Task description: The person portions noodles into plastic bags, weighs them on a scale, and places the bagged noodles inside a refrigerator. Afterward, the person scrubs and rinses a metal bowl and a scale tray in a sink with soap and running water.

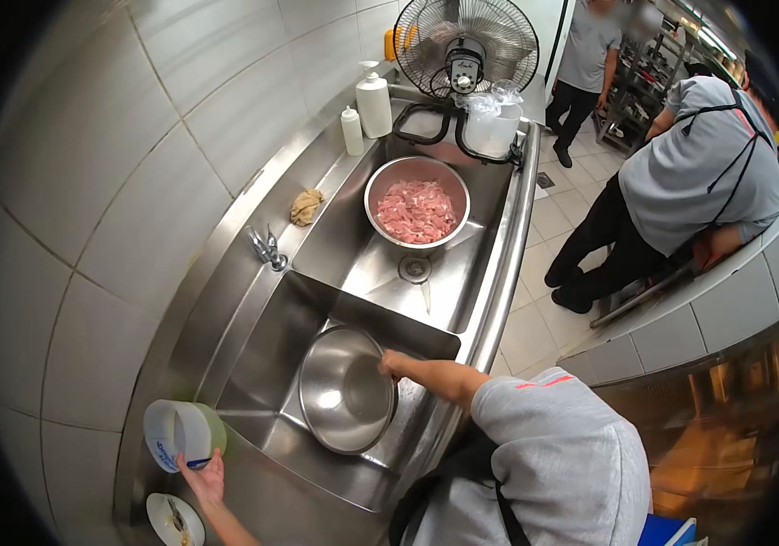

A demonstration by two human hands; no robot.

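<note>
- The shirt point(580, 455) was plain heather grey, its fabric creased.
- Its short sleeve point(508, 414) carried thin red streaks point(549, 383) along the upper edge.
- A narrow black strap point(509, 514) and wider black cloth point(439, 482) crossed the front.
- Right hand point(392, 365) and left hand point(207, 480) were bare.

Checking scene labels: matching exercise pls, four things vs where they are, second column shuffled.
Things
1. Tub
2. Cloth
3. Pink meat
4. Near steel bowl

Places
A. Inside the far bowl
B. Held at the rim by the right hand
C. On the sink ledge, near the faucet
D. Held by the left hand

Pairs: 1-D, 2-C, 3-A, 4-B
</note>
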